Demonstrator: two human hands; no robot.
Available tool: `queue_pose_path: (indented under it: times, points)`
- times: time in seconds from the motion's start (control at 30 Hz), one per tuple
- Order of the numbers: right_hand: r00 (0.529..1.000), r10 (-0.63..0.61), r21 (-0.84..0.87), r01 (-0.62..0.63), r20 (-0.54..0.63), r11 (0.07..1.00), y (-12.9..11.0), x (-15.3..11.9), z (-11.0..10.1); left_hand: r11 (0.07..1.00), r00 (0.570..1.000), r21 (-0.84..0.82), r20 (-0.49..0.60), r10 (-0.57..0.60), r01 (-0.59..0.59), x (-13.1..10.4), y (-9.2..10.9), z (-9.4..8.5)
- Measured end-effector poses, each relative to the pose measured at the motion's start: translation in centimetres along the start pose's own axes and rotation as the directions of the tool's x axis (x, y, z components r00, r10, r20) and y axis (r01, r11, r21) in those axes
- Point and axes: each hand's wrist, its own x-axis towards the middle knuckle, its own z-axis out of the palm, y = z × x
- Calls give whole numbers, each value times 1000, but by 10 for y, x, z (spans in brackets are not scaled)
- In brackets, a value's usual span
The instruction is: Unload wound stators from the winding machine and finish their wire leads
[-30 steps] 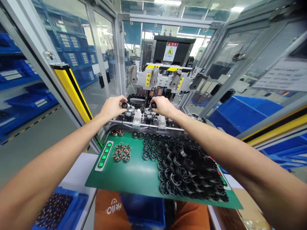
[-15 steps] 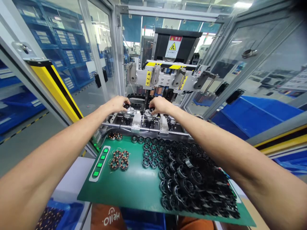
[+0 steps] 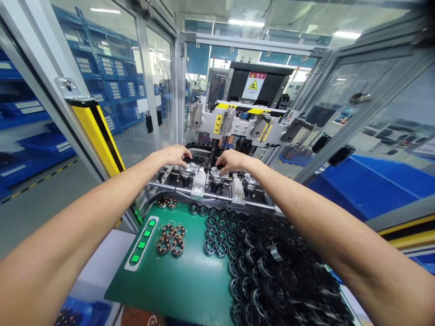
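My left hand is closed round a black ring part on the left round metal fixture of the machine. At the middle fixture, my right hand grips another black part from above. A third fixture stands to the right, partly beside my right forearm. Nearer me, several copper-wound rings lie on the green mat. Many black ring cores crowd the mat's right side, some stacked.
A metal rail crosses in front of the fixtures. Above them hangs a machine head with yellow-black stripes. A strip with green lights lies at left. Yellow-edged posts and glass panels flank the opening.
The view has tilted up and shifted, so the scene sits lower and slightly right. Both hands remain at the same two fixtures, with little visible change in their grips.
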Motion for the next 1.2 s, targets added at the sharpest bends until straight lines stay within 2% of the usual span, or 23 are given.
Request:
queue_pose_path:
  times: [0.17, 0.33, 0.4, 0.5, 0.57, 0.63, 0.7, 0.77, 0.83, 0.9, 0.97, 1.0, 1.1, 1.2]
  points:
    - [998, 29, -23, -30, -49, 999, -8, -6, 12, 1000, 999, 11, 39, 16, -16, 4, -2, -2]
    - [987, 94, -38, -100, -132, 994, -31, -32, 44, 998, 998, 21, 25, 58, -59, 0, -5, 4]
    - [980, 128, -26, -133, -155, 991, -40, -46, 58, 996, 997, 36, -21, 79, -78, -11, -2, 19]
    - [971, 177, -6, -181, -163, 983, -51, -61, 74, 994, 984, 46, -149, 102, -96, -37, 3, 57]
    - [965, 208, -6, -212, -160, 977, -57, -66, 79, 995, 963, 36, -249, 104, -98, -52, 4, 85]
    - [959, 238, -16, -243, -156, 970, -62, -66, 79, 995, 937, 17, -336, 95, -95, -61, 5, 105]
    - [953, 261, -29, -269, -152, 963, -68, -65, 74, 996, 910, 1, -405, 83, -91, -64, 6, 113]
    - [949, 276, -46, -285, -151, 957, -76, -67, 63, 996, 881, -6, -467, 73, -85, -67, 12, 109]
    - [949, 271, -70, -285, -159, 956, -88, -77, 49, 997, 842, -2, -537, 62, -75, -75, 24, 101]
    - [953, 237, -96, -258, -189, 961, -107, -99, 36, 998, 788, 1, -614, 47, -58, -93, 44, 98]
    - [953, 190, -118, -222, -235, 968, -133, -132, 32, 998, 744, 9, -666, 49, -58, -121, 72, 106]
    - [953, 174, -126, -210, -249, 970, -148, -151, 35, 997, 736, 19, -673, 66, -72, -137, 89, 116]
    - [964, 176, -140, -205, -198, 969, -194, -200, 65, 977, 786, 96, -581, 211, -191, -182, 141, 159]
    - [973, 217, -151, -227, -79, 962, -225, -219, 106, 961, 841, 150, -465, 275, -232, -207, 178, 206]
